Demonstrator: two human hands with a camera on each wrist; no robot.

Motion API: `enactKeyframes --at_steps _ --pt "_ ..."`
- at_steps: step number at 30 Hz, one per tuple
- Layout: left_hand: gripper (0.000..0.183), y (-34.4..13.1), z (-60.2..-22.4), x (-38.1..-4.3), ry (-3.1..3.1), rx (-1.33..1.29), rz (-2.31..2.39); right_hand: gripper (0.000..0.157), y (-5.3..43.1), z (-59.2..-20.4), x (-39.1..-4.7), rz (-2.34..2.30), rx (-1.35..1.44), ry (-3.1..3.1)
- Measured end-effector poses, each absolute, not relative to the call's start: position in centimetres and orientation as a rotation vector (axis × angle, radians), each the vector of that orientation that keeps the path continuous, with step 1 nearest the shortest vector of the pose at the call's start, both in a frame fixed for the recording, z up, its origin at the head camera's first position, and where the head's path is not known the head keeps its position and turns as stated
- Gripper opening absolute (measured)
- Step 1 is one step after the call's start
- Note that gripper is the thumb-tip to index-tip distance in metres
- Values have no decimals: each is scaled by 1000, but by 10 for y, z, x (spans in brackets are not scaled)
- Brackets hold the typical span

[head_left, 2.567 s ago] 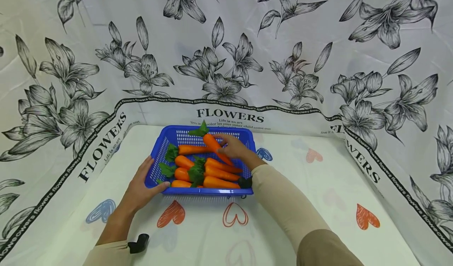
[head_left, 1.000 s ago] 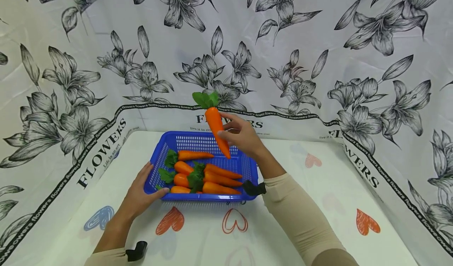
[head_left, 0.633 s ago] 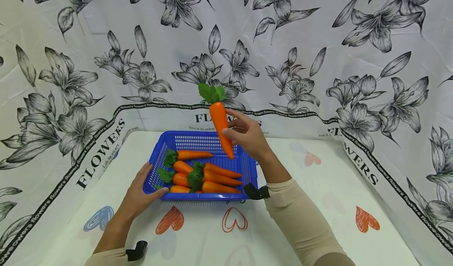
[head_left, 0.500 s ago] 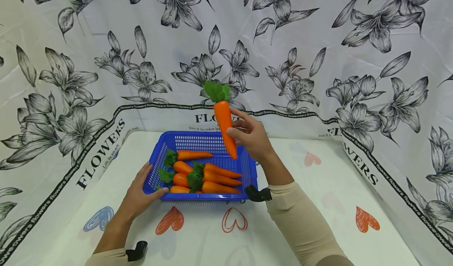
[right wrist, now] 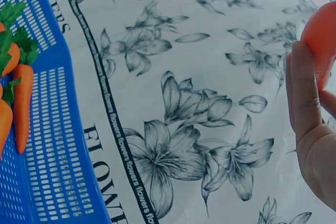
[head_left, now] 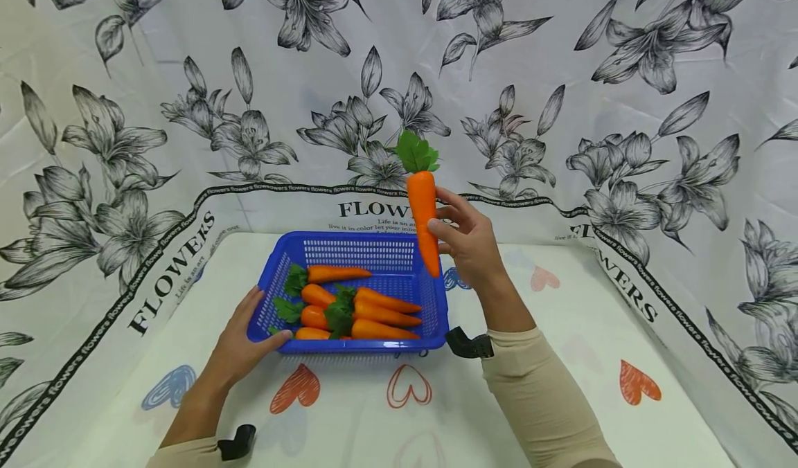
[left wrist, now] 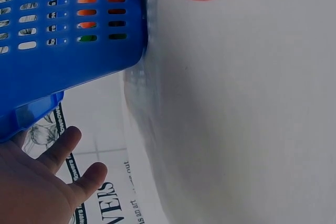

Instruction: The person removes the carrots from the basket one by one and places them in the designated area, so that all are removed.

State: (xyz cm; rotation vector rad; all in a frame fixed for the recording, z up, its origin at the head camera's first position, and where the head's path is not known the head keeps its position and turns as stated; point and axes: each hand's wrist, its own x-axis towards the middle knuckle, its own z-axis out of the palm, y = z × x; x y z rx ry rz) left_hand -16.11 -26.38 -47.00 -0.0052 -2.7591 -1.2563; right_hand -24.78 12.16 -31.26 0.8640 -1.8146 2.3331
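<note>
My right hand (head_left: 474,246) holds an orange carrot (head_left: 422,205) with green leaves between thumb and fingers, raised above the right side of the blue basket (head_left: 380,346). The carrot stands nearly upright, its leaves on top and tip pointing down. In the right wrist view part of this carrot (right wrist: 319,45) shows at the right edge. My left hand (head_left: 240,343) grips the basket's front left corner, thumb over the rim. From the left wrist, two fingers (left wrist: 65,145) stick out beside the rim. Several carrots (head_left: 383,313) lie in the basket, their leaves bunched mid-basket and at left.
A white cloth (head_left: 530,385) printed with hearts covers the table. Behind and along both sides hangs a white curtain (head_left: 349,25) with black flower drawings and lettering. Black wrist mounts (head_left: 470,343) sit at both sleeves.
My right hand has lifted the carrot up out of the basket and carried it to the right, turning it more upright. My left hand has stayed at the basket's corner.
</note>
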Motion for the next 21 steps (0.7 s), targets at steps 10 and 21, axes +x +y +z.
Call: enactKeyframes --at_steps 10,21 --pt "100 -264 -471 -161 -2772 8 -1249 54 141 -317 -251 2334 784 -1763" --pt "100 -260 -467 -161 -2779 24 -1257 53 162 -327 -259 2264 702 -1787"
